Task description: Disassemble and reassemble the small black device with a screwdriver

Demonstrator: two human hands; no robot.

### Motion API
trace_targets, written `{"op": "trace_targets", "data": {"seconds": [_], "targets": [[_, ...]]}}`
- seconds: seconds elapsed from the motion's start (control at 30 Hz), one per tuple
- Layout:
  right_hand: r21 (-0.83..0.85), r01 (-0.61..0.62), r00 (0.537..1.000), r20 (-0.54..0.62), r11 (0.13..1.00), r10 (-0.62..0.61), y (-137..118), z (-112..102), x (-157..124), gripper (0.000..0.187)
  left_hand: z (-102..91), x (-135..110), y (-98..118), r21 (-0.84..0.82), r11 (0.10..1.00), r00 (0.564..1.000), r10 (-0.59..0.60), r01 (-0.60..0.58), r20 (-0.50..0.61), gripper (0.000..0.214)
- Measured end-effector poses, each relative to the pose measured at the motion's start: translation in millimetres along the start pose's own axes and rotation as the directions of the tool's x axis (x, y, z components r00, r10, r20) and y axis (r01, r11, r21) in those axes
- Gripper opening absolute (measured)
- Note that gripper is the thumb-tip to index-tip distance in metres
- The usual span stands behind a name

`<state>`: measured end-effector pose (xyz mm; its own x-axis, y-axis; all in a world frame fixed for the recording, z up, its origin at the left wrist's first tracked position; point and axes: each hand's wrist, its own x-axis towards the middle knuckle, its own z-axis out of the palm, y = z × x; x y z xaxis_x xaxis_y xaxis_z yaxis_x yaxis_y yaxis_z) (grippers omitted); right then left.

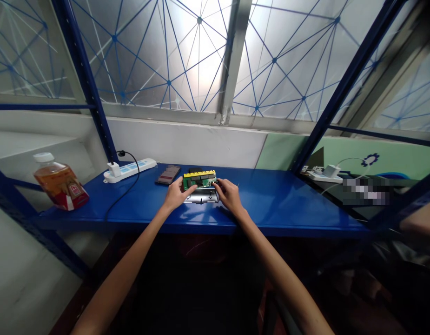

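A green circuit board (201,180) with a yellow strip along its top edge is held tilted up above the blue shelf. My left hand (177,194) grips its left end, the thumb lying across the front. At the right end, the thumb and fingers of my right hand (229,193) are closed on the board's edge; small details at those fingertips cannot be made out. Just below the board lies a silver-grey casing (202,195) with dark marks, partly covered by the board.
Behind my left hand lies a phone (168,174). A white power strip (131,170) with a black cable is farther left, near a bottle of amber drink (61,181). Blue uprights frame the blue shelf (277,200). Another charger (330,172) and a person's arm (420,218) are at the right.
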<state>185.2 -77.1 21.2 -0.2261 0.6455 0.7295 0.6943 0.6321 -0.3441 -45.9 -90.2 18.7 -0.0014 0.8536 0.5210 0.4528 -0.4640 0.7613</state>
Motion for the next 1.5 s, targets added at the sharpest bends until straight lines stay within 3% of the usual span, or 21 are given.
{"op": "trace_targets", "data": {"seconds": [0.4,0.77,1.1,1.3,1.5], "targets": [[-0.051,0.015,0.999,0.049,0.999,-0.012,7.8,5.4,-1.4,0.043,0.3,-2.2,2.8,0.012,1.000,1.000,0.005,-0.005,-0.019,0.044],[-0.023,0.065,0.997,-0.051,0.998,-0.066,7.7,6.9,-1.5,0.039,2.1,-1.0,-4.2,-0.048,0.999,1.000,-0.008,0.009,0.021,0.051],[-0.223,0.132,0.978,-0.130,0.966,-0.164,0.1,7.5,-4.6,0.036,2.1,1.9,-10.8,0.205,0.978,0.999,-0.044,0.046,-0.014,0.046],[-0.215,0.117,0.984,-0.106,0.970,-0.142,0.4,7.0,-5.5,0.034,2.6,0.2,-3.7,-0.079,0.996,0.999,-0.035,0.038,0.032,0.049],[-0.136,0.060,0.997,-0.044,0.989,-0.067,3.4,6.9,-4.6,0.034,2.3,-2.5,1.8,-0.199,0.980,0.998,-0.005,0.016,0.055,0.047]]}}
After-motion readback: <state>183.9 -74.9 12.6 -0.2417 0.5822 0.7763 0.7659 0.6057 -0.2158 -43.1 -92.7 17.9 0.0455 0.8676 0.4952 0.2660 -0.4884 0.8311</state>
